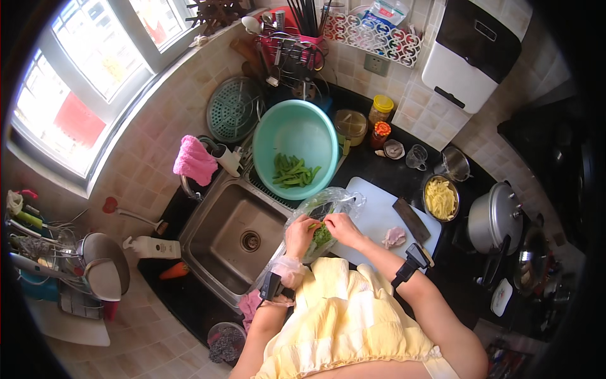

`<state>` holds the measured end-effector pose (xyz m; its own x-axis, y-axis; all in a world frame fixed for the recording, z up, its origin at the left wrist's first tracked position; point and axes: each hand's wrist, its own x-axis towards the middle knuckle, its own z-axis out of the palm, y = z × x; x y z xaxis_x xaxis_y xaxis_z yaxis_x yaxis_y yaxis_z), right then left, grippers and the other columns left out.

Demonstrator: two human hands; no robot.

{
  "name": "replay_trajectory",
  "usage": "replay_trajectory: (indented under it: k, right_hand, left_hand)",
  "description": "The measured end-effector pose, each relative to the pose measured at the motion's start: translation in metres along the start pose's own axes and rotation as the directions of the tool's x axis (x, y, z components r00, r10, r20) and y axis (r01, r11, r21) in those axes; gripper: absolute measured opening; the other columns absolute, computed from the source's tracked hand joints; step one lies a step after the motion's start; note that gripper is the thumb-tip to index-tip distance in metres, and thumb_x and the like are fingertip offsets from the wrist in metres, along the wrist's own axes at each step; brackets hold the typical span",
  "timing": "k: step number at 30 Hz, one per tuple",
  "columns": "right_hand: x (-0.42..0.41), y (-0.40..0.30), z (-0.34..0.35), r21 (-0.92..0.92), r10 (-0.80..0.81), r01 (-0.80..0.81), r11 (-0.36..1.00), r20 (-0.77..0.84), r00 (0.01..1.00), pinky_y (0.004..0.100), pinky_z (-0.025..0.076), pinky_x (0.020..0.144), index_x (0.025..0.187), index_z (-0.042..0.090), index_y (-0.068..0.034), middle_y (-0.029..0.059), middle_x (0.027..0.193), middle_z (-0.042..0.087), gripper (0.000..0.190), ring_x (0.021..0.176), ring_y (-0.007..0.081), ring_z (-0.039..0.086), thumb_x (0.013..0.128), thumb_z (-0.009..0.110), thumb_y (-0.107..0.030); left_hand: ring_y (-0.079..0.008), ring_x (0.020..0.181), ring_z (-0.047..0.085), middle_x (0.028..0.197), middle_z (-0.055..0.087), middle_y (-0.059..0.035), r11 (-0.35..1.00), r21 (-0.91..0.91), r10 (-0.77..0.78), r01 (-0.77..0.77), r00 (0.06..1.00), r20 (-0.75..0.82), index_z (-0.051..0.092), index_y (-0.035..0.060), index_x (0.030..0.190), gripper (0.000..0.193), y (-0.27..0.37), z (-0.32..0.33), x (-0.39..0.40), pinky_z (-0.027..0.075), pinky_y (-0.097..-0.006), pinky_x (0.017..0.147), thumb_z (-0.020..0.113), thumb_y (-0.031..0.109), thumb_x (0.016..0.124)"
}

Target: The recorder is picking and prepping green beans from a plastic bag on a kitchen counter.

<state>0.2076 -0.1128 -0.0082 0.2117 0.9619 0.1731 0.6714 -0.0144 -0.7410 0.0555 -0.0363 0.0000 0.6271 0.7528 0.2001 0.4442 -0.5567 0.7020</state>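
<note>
My left hand (301, 235) and my right hand (343, 229) meet above a clear plastic bag (349, 201). Between their fingertips they pinch a small green piece (314, 226), apparently a pea pod, mostly covered by the fingers. More greens (323, 235) lie in the bag below. Just beyond my hands, a turquoise plastic basin (296, 128) holds several green pods (296, 173). The bag rests against the left part of a white cutting board (367, 189). On that board are a cleaver (411, 220) and a piece of raw meat (394, 237).
A stainless steel sink (213, 237) lies to the left, with a pink cloth (195, 161) over its faucet. Rightward stand a bowl of cut yellow strips (441, 199) and a pressure cooker (492, 218). Jars (380, 109) line the back wall. A carrot (174, 271) sits left of the sink.
</note>
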Motion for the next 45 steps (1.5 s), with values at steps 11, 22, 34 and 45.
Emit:
replay_trajectory:
  k: [11, 22, 34, 45]
  right_hand:
    - [-0.009, 0.049, 0.014, 0.081, 0.333, -0.332, 0.94, -0.004, 0.943, 0.0342, 0.052, 0.062, 0.083, 0.068, 0.001, 0.0151, 0.07, 0.067, 0.016, 0.064, 0.0237, 0.067, 0.081, 0.059, -0.011]
    - [0.001, -0.025, -0.01, 0.039, 0.105, -0.118, 0.992, 0.254, 0.961, 0.0394, 0.051, 0.073, 0.086, 0.068, -0.002, 0.0178, 0.085, 0.067, 0.019, 0.082, 0.0345, 0.065, 0.076, 0.066, -0.018]
    - [-0.01, -0.027, 0.004, 0.062, 0.045, -0.063, 0.996, 0.252, 0.967, 0.0459, 0.047, 0.07, 0.08, 0.065, 0.002, 0.0234, 0.078, 0.062, 0.014, 0.077, 0.0398, 0.061, 0.079, 0.055, -0.009]
    - [-0.008, 0.0, 0.003, 0.033, 0.093, -0.097, 0.995, 0.122, 0.988, 0.0424, 0.05, 0.072, 0.084, 0.067, 0.001, 0.0211, 0.078, 0.064, 0.016, 0.078, 0.0375, 0.062, 0.076, 0.055, -0.005]
  left_hand:
    - [-0.0033, 0.054, 0.044, 0.064, 0.056, 0.0066, 0.657, -0.707, -0.432, 0.261, 0.899, -0.07, 0.069, 0.0014, 0.087, 0.016, -0.029, -0.003, 0.001, 0.036, -0.0214, 0.05, 0.07, 0.017, 0.084]
    - [-0.0021, 0.055, 0.041, 0.07, 0.058, 0.0051, 0.583, -0.683, -0.52, 0.439, 0.848, 0.101, 0.067, 0.0033, 0.085, 0.018, -0.033, -0.015, 0.002, 0.03, -0.0198, 0.048, 0.072, 0.02, 0.082]
    - [-0.0058, 0.063, 0.053, 0.072, 0.064, -0.0008, 0.629, -0.615, -0.494, 0.476, 0.855, 0.157, 0.066, -0.001, 0.085, 0.022, -0.045, 0.008, -0.009, 0.043, -0.0226, 0.056, 0.07, 0.02, 0.083]
    - [-0.0026, 0.052, 0.039, 0.066, 0.052, 0.0069, 0.578, -0.508, -0.429, 0.638, 0.768, 0.476, 0.066, 0.0039, 0.097, 0.021, -0.029, -0.014, -0.006, 0.03, -0.0204, 0.046, 0.067, 0.022, 0.087]
